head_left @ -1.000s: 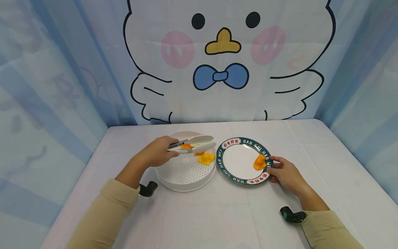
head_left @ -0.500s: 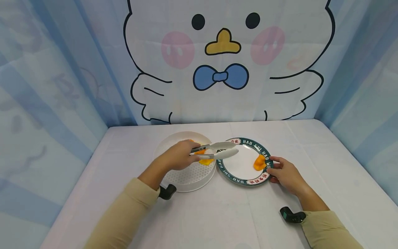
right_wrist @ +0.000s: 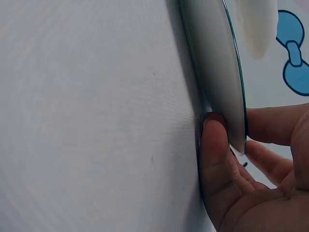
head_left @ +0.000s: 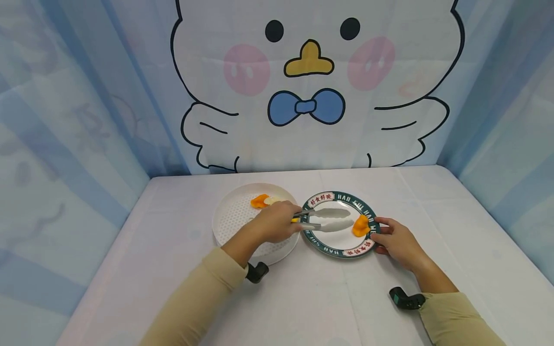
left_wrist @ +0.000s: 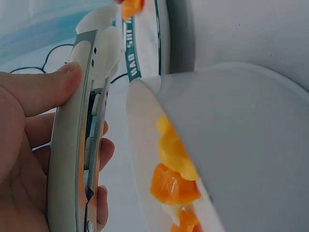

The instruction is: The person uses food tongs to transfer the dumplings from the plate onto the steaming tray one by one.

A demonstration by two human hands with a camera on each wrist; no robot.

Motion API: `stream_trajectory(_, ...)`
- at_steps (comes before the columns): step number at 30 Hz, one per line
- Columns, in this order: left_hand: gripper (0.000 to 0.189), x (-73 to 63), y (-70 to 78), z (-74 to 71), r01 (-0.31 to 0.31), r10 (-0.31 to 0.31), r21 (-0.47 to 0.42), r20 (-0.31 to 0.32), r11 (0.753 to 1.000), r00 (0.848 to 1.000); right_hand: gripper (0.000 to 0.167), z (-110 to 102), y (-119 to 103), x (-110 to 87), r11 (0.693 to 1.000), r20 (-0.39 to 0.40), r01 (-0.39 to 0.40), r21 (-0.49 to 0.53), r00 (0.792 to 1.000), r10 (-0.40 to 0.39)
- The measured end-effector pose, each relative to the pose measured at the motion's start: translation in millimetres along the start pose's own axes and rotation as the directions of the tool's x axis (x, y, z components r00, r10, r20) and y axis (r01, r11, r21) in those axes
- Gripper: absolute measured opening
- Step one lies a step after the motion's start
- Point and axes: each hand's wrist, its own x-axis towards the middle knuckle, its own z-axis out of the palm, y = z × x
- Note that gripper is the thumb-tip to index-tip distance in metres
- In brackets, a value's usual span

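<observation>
My left hand (head_left: 277, 223) grips a pair of tongs (left_wrist: 67, 145) by the handles. The tongs' two pale tips stand apart above the green-rimmed white plate (head_left: 331, 241), and no piece shows between them. Near the plate's right rim lies one orange, soft-looking piece (head_left: 361, 226), close to the tips. My right hand (head_left: 400, 242) pinches that rim, thumb and fingers on opposite faces in the right wrist view. Below my left hand is a round white perforated tray (head_left: 229, 218). It holds orange pieces (left_wrist: 174, 186), a yellow piece (left_wrist: 175, 154) and something pale, partly hidden by my hand in the head view.
Tray and plate stand side by side on a white-covered table (head_left: 311, 298). Behind the table hangs a curtain (head_left: 307, 144) with a cartoon bird. Black wrist devices (head_left: 407, 298) sit on both forearms.
My left hand has carried the tongs rightward from above the tray to above the plate, their tips staying apart. My right hand has stayed at the plate's rim.
</observation>
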Motion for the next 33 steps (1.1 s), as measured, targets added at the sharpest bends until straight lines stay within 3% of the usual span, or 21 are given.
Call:
stream_trajectory(16, 0.047, 21.6, 15.7, 13.6, 0.025, -0.029, 0.062, 0.059, 0.998, 0.998, 0.063, 0, 0, 0.7, 1.000, 0.003, 0.010, 0.002, 1.000, -0.010)
stream_trajectory(33, 0.045, 22.0, 18.8, 11.3, 0.034, -0.033, -0.011, 0.080, 0.999, 0.996, 0.063, 0, 1, 0.9, 1.000, 0.005, 0.019, 0.008, 1.000, -0.019)
